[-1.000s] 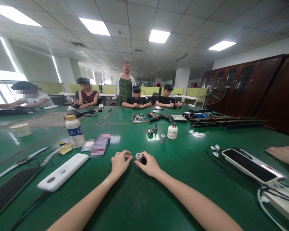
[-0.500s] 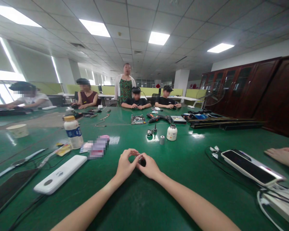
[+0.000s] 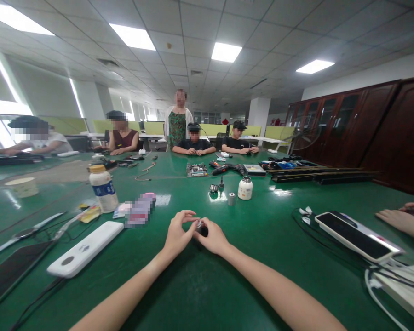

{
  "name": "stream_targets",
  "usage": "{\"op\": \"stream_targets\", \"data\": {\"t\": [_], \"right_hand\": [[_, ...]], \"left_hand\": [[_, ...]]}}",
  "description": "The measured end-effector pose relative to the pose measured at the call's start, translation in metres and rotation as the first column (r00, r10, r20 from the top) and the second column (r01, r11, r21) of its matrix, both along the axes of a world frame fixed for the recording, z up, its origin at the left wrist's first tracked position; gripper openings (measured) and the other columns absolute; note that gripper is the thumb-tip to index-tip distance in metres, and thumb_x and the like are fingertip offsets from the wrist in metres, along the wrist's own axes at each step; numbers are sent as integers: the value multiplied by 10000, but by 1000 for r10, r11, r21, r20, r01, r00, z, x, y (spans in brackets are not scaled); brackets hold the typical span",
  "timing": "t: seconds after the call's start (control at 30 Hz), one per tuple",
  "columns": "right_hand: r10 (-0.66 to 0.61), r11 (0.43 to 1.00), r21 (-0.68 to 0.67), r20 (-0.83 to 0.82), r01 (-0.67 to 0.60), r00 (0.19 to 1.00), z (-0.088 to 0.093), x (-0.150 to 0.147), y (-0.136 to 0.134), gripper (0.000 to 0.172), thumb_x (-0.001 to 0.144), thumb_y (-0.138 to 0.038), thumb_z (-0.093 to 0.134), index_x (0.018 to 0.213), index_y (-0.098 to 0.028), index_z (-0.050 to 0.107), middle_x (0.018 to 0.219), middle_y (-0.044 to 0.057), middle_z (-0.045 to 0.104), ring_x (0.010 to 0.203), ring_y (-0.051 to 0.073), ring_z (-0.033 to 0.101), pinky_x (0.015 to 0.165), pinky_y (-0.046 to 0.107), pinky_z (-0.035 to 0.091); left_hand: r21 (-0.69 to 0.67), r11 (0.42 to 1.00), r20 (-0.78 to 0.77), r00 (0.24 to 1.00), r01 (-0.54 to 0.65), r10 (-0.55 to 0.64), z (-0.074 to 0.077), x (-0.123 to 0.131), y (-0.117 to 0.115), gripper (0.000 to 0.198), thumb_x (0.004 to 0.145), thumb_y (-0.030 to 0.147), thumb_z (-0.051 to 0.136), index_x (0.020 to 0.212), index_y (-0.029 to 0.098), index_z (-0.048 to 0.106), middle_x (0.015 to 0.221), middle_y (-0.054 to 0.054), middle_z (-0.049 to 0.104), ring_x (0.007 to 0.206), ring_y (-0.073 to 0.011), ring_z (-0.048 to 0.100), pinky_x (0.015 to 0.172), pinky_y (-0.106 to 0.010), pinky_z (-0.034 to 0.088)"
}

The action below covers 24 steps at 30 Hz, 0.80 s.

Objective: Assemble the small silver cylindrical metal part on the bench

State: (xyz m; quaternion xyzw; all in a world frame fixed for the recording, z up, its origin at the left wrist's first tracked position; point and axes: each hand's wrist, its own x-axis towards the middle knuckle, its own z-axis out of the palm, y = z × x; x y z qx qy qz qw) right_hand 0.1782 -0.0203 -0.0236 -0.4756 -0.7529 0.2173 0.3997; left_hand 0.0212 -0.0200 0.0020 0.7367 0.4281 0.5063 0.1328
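Observation:
At the near middle of the green table [image 3: 200,285], my left hand [image 3: 180,231] and my right hand [image 3: 213,236] meet with curled fingers. Between their fingertips is a small grey, metallic-looking round piece [image 3: 199,225], mostly covered, so its kind does not show. Beyond my hands stands a small silver cylinder [image 3: 231,199]. Beside it is a small white bottle [image 3: 244,189] with an uncovered dark-rimmed mouth. A dark pointed part [image 3: 221,182] stands upright behind the cylinder, and a shiny dark cap-like piece [image 3: 213,189] lies next to that part.
On the left are a white power bank [image 3: 86,250], a white bottle with a blue label [image 3: 102,189] and a paper cup [image 3: 21,187]. To the right lie a phone [image 3: 355,235], cables and another person's hands [image 3: 400,221]. A circuit board [image 3: 197,170] sits farther back.
The grey piece between my fingertips shows a little more now. My hands stay together in nearly the same place, and the view has shifted slightly.

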Motion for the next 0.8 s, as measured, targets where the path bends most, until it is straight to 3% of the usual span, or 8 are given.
{"op": "stream_targets", "data": {"t": [0.13, 0.3, 0.4, 0.57, 0.67, 0.8], "right_hand": [[25, 1000, -7, -11, -25, 1000, 1, 1, -1, 235, 811, -323, 709, 971, -221, 569, 926, 21, 684, 878, 196, 634, 778, 295, 454], [2, 1000, -7, 5, -2, 1000, 1, 1, -1, 216, 816, -327, 705, 956, -223, 578, 905, 17, 682, 849, 193, 628, 754, 291, 452], [-2, 1000, -11, -1, 2, 1000, 1, 0, -1, 240, 804, -319, 722, 975, -223, 584, 901, 17, 682, 842, 189, 627, 753, 287, 452], [-9, 1000, -28, -11, 9, 1000, 1, -1, -1, 252, 803, -351, 726, 976, -220, 599, 926, 24, 693, 878, 199, 635, 789, 302, 454], [-11, 1000, -28, -16, 11, 1000, 1, -1, -1, 257, 805, -355, 727, 982, -216, 604, 938, 28, 699, 886, 198, 640, 799, 305, 456], [-16, 999, -28, -19, 16, 1000, 1, -1, -1, 261, 807, -368, 728, 985, -219, 607, 947, 31, 706, 894, 199, 646, 811, 311, 464]], "left_hand": [[6, 1000, -5, 1000, 1, -1, 2, 0, -2, 243, 845, 306, 595, 1077, 237, 596, 1068, -66, 741, 1082, -266, 647, 962, -463, 447], [-30, 1000, 7, 1000, -7, 7, 6, 2, -1, 301, 794, 345, 681, 1053, 234, 578, 879, -36, 769, 979, -266, 685, 956, -465, 460], [-36, 999, 83, 996, 29, -26, 5, 3, 3, 248, 795, 343, 671, 996, 228, 583, 941, -42, 765, 898, -226, 709, 885, -397, 514], [31, 987, 147, 978, -156, 150, 2, -5, 10, 209, 812, 374, 657, 947, 232, 586, 905, -40, 770, 907, -234, 718, 904, -396, 491], [-3, 964, 21, 964, -266, 266, -4, -19, 17, 163, 784, 338, 682, 897, 247, 608, 834, -26, 786, 960, -275, 704, 897, -433, 476], [-174, 926, -242, 926, -334, 288, -14, -34, 24, 88, 771, 300, 686, 851, 267, 673, 771, -18, 794, 1008, -339, 688, 889, -524, 442]]}}
